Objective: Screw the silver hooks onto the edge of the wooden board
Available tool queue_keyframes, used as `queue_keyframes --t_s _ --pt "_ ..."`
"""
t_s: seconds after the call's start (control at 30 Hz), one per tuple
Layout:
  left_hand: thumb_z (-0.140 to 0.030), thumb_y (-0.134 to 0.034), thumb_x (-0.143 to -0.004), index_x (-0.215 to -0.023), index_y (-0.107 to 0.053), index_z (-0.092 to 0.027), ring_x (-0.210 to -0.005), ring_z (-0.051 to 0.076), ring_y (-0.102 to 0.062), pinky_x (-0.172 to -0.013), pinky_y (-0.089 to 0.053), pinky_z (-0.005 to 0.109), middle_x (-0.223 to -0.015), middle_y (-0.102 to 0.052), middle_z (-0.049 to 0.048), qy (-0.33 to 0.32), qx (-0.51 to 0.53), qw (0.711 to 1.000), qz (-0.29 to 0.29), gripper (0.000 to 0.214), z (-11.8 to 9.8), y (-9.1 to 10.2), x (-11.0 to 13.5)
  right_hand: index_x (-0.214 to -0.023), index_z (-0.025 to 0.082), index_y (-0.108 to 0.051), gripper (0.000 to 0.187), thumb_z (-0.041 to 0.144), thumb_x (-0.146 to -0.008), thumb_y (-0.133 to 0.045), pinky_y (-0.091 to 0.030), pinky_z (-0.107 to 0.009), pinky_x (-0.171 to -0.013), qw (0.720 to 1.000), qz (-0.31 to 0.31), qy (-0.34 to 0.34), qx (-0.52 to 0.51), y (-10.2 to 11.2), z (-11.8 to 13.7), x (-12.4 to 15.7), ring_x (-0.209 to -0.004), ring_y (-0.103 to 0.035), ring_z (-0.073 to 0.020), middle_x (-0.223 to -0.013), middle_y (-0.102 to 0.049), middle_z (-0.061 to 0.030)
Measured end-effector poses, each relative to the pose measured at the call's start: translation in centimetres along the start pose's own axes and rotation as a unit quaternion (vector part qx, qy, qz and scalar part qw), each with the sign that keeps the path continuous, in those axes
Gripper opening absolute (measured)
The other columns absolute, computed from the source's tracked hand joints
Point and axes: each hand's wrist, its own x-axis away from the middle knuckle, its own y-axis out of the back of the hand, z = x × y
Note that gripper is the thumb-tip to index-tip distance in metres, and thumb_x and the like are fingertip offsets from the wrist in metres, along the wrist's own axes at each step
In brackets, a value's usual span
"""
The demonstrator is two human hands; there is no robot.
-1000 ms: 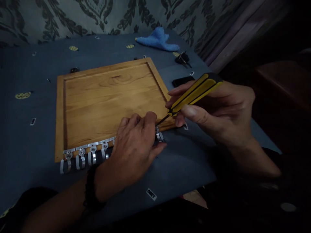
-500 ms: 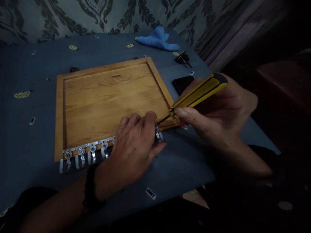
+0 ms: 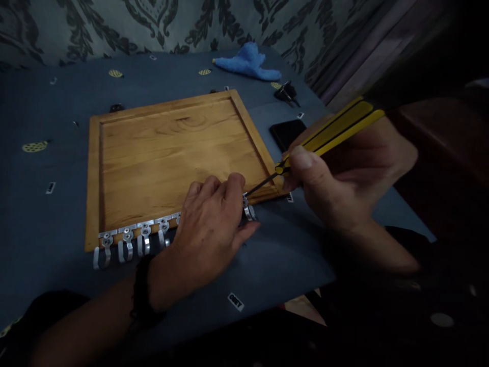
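Note:
A square wooden board (image 3: 160,153) with a raised rim lies on the blue cloth. Several metal hooks (image 3: 128,243) are screwed along its near edge. My left hand (image 3: 208,229) rests over the near right part of that edge, fingers curled down and pinching a metal hook (image 3: 249,210) at the corner. My right hand (image 3: 344,173) grips a yellow and black screwdriver (image 3: 328,135); its thin shaft slants down left and the tip meets the hook beside my left index finger.
A black phone (image 3: 286,133) lies just right of the board. A blue fluffy cloth (image 3: 248,63) and a small black object (image 3: 286,93) sit at the far right. The table's near edge runs below my wrists. Patterned fabric hangs behind.
My right hand and the screwdriver handle have drawn back to the right and risen a little, so more of the shaft shows. The left hand stays on the hook.

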Motion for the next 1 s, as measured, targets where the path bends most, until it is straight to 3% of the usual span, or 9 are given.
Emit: queue_keyframes --t_s 0.17,0.57,0.8,1.0 --pt "-0.033 -0.071 -0.085 -0.111 -0.043 -0.019 -0.099 0.027 -0.058 -0.082 -0.042 0.041 -0.103 -0.067 0.0050 0.000 -0.002 1.000 0.001 0.041 0.00 -0.04 0.06 -0.077 0.023 -0.067 0.010 0.020 -0.078 -0.077 -0.047 -0.025 -0.055 0.999 0.023 0.002 -0.038 -0.06 0.07 -0.12 -0.055 -0.052 -0.0109 -0.066 -0.059 0.0026" --pt "-0.032 -0.072 -0.085 -0.112 -0.044 -0.017 -0.095 0.026 -0.057 -0.080 -0.042 0.040 -0.100 -0.066 0.0042 -0.007 -0.003 1.000 -0.009 0.042 -0.04 -0.06 0.08 -0.073 0.023 -0.070 0.011 0.020 -0.074 -0.081 -0.046 -0.026 -0.051 0.998 0.054 -0.004 -0.017 -0.11 0.03 -0.36 -0.058 -0.055 -0.0116 -0.068 -0.061 0.0016" --pt "-0.032 -0.071 -0.085 -0.112 -0.044 -0.016 -0.095 0.027 -0.057 -0.080 -0.041 0.041 -0.101 -0.065 0.0042 -0.005 -0.007 1.000 -0.006 0.042 -0.12 -0.11 -0.07 -0.103 0.028 -0.074 0.024 0.022 -0.079 -0.075 -0.052 -0.023 -0.042 0.975 0.152 -0.120 -0.109 0.39 0.13 -0.43 -0.049 -0.059 -0.0084 -0.088 -0.074 0.0022" --pt "-0.033 -0.071 -0.085 -0.115 -0.043 -0.016 -0.096 0.027 -0.057 -0.081 -0.041 0.041 -0.101 -0.066 0.0051 -0.007 -0.013 1.000 -0.005 0.044 -0.04 -0.13 0.04 -0.084 0.024 -0.075 0.011 0.017 -0.076 -0.078 -0.050 -0.023 -0.039 0.978 0.139 -0.112 -0.107 0.36 0.22 -0.41 -0.044 -0.060 -0.0090 -0.075 -0.072 0.0029"
